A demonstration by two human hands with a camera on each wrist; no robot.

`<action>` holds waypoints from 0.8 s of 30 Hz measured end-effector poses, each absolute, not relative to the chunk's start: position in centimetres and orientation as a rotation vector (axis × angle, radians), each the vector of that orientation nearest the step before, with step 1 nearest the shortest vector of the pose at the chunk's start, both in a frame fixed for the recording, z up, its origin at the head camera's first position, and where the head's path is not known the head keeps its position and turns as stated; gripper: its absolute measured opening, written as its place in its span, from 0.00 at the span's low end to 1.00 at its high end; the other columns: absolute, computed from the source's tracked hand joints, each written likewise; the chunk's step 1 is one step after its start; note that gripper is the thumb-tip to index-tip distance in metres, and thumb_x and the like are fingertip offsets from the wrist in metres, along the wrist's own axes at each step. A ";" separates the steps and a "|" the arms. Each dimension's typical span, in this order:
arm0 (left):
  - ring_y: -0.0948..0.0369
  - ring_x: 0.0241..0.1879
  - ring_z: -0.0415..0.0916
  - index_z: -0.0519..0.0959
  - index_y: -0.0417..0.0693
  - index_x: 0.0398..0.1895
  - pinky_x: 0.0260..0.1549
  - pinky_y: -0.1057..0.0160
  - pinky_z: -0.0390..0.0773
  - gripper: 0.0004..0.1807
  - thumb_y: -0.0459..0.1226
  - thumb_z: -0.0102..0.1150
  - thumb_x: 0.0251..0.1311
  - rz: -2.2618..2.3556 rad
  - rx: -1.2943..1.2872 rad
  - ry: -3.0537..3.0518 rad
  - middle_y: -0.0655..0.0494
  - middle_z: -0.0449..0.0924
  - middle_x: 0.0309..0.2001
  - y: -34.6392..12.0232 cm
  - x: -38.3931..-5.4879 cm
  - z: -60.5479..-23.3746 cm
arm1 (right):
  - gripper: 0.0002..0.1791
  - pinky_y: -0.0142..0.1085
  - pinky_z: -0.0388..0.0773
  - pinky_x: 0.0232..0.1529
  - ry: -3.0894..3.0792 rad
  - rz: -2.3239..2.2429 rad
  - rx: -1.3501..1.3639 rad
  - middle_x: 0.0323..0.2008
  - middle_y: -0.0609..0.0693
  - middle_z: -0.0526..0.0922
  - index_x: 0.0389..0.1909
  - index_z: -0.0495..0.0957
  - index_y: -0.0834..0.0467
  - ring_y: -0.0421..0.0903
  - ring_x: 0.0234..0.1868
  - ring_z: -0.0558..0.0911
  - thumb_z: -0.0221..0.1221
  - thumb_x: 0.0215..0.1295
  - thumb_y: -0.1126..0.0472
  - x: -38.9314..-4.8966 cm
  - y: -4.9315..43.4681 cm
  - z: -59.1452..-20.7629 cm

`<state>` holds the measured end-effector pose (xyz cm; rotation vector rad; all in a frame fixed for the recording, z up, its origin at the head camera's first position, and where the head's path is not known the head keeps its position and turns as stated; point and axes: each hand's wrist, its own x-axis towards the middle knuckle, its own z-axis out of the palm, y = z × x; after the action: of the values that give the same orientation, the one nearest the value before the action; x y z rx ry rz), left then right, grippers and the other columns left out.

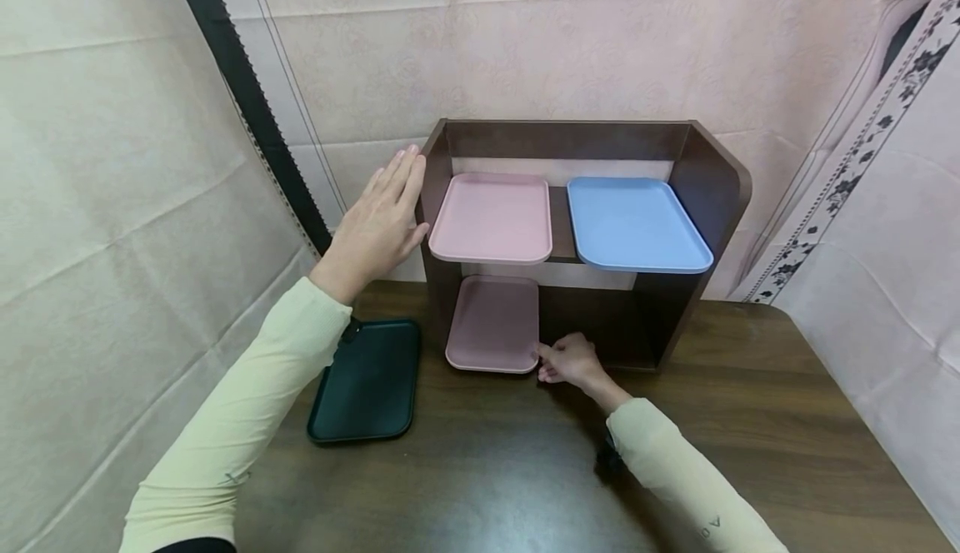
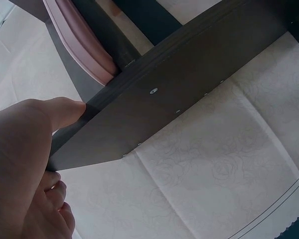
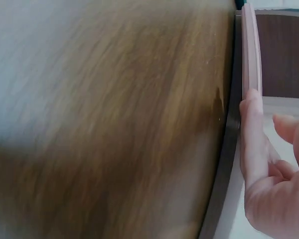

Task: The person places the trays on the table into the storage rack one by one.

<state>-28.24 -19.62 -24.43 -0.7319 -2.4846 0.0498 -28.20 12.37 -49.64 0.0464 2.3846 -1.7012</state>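
Note:
A dark brown two-level shelf (image 1: 570, 141) stands at the back of the table. My left hand (image 1: 378, 216) rests against its left side panel (image 2: 164, 84), fingers straight, with the thumb at the panel's edge in the left wrist view. On the lower level, at the left, lies a mauve-pink tray (image 1: 495, 324). The index finger of my right hand (image 1: 572, 360) touches that tray's front right corner; the thumb stays apart from it in the right wrist view. On the upper level sit a light pink tray (image 1: 495, 218) at the left and a blue tray (image 1: 639, 224) at the right.
A dark green tray (image 1: 365, 382) lies on the wooden table (image 1: 495, 461), left of the shelf and below my left forearm. Pale patterned cloth (image 1: 562, 45) hangs behind the shelf and along both sides.

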 end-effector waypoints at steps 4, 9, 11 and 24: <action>0.42 0.86 0.45 0.45 0.31 0.84 0.83 0.42 0.54 0.48 0.42 0.61 0.74 0.059 -0.736 -2.487 0.36 0.43 0.86 -19.5 -28.3 -24.4 | 0.20 0.40 0.91 0.34 2.491 -1.549 -0.039 0.25 0.59 0.89 0.34 0.85 0.72 0.47 0.26 0.90 0.63 0.76 0.56 -27.5 13.1 -49.0; 0.43 0.86 0.45 0.45 0.31 0.84 0.84 0.43 0.53 0.48 0.42 0.61 0.74 0.057 -0.735 -2.492 0.36 0.43 0.86 -19.5 -28.3 -24.4 | 0.20 0.40 0.91 0.37 2.574 -1.264 -0.258 0.31 0.58 0.90 0.37 0.87 0.67 0.47 0.31 0.90 0.63 0.76 0.52 -25.9 15.0 -47.3; 0.43 0.86 0.45 0.45 0.31 0.84 0.84 0.43 0.52 0.48 0.42 0.61 0.74 0.052 -0.735 -2.496 0.36 0.43 0.86 -19.5 -28.3 -24.4 | 0.19 0.39 0.88 0.37 2.610 -1.131 -0.366 0.32 0.56 0.90 0.38 0.88 0.64 0.44 0.32 0.88 0.63 0.76 0.51 -25.1 15.9 -46.4; 0.43 0.86 0.45 0.45 0.31 0.84 0.84 0.43 0.53 0.48 0.42 0.61 0.74 0.060 -0.740 -2.489 0.36 0.43 0.86 -19.6 -28.3 -24.4 | 0.40 0.63 0.77 0.67 2.661 -0.447 -0.635 0.68 0.71 0.78 0.69 0.72 0.73 0.68 0.69 0.78 0.66 0.71 0.45 -19.3 23.3 -37.7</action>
<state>-28.34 -19.63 -24.38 -0.7399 -2.4890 0.0602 -19.31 23.27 -37.75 -0.6347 2.6613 -0.4474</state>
